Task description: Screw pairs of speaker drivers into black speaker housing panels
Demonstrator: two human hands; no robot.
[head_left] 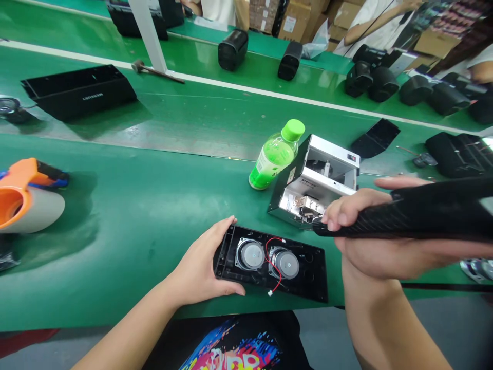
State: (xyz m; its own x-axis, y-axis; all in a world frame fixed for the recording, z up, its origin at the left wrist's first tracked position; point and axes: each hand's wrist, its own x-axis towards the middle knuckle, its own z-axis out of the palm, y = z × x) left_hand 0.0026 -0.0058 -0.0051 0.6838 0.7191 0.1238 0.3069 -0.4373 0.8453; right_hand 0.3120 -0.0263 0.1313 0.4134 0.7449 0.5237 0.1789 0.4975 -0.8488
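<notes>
A black speaker panel (308,275) with two round drivers and red and black wires lies on the green table's near edge. My left hand (204,264) grips its left end, thumb under, fingers along the rim. My right hand (370,241) is closed round a long black mesh grille (431,213) that it holds in the air above the panel's right end. Just behind the panel stands a small silver metal machine (319,185).
A green drink bottle (275,154) stands beside the machine. An orange and white tool (26,198) lies at the far left. A black housing (80,92) and several black speaker shells (233,49) sit on the far belt. Other people stand at the back.
</notes>
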